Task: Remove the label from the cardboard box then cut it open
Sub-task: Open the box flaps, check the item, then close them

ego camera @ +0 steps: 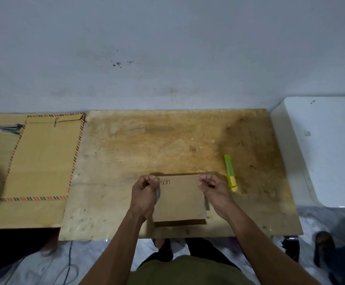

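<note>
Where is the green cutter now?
In the head view, the green cutter lies on the wooden board, just right of the right hand and the cardboard box.

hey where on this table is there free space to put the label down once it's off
The wide bare stretch of board beyond the box, between the envelope on the left and the cutter on the right, is free. So is the strip right of the cutter. Around the box it is crowded: left hand, right hand.
</note>
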`<state>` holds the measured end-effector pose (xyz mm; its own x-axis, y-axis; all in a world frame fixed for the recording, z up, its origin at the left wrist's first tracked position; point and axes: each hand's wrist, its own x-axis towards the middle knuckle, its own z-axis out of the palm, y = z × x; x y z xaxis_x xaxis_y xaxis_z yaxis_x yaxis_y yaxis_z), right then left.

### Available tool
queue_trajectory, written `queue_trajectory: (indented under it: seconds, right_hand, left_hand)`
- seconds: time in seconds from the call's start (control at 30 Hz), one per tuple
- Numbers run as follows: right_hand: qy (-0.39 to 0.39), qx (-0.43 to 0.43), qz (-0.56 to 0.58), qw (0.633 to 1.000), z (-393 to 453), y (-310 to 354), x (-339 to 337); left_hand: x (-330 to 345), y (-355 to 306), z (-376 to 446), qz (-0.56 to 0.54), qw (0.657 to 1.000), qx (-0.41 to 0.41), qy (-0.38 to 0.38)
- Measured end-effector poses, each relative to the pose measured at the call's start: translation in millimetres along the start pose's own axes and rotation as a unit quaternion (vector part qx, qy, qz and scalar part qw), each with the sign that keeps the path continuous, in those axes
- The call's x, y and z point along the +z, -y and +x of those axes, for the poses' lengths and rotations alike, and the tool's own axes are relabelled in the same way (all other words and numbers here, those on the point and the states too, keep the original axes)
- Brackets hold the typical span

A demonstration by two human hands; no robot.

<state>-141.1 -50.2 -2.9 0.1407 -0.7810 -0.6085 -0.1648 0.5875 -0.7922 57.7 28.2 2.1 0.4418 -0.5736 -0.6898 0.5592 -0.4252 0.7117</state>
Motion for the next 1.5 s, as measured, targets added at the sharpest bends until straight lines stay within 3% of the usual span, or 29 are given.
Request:
queue_trajectory:
  seconds: [0.17, 0.43, 0.57, 0.87, 1.03, 1.17, 1.3, 1.5]
  right_hand:
    - [-0.010, 0.007, -0.004, 1.000, 7, -1, 0]
    - [0.013, 0.033, -0.104, 0.994, 2, -11, -4]
    - [0.001, 0.028, -0.133, 0.991, -2, -23, -2]
    - [-0.010, -0.099, -0.302, 0.948, -10, -30, 8]
    - [0.003, -0.133, -0.394, 0.909, -13, -43, 10]
    - [-0.001, -0.162, -0.491, 0.856, -19, -54, 11]
    - [-0.018, -0.141, -0.567, 0.811, -27, -65, 12]
    - [-0.054, -0.152, -0.603, 0.781, -27, -82, 14]
  left_hand:
    - [-1, 3, -1, 0.036, 0.999, 0.002, -0.004]
    - [-3, 13, -8, 0.055, 0.998, -0.009, 0.008]
    - [-5, 23, -14, 0.096, 0.995, 0.034, -0.016]
    - [-10, 28, -14, 0.237, 0.966, 0.103, 0.018]
    - [-22, 47, -9, 0.396, 0.899, 0.185, 0.022]
    - [-25, 58, -8, 0.470, 0.856, 0.212, 0.046]
    - [-30, 75, -6, 0.555, 0.778, 0.293, 0.036]
    - [-24, 89, -15, 0.656, 0.728, 0.199, 0.024]
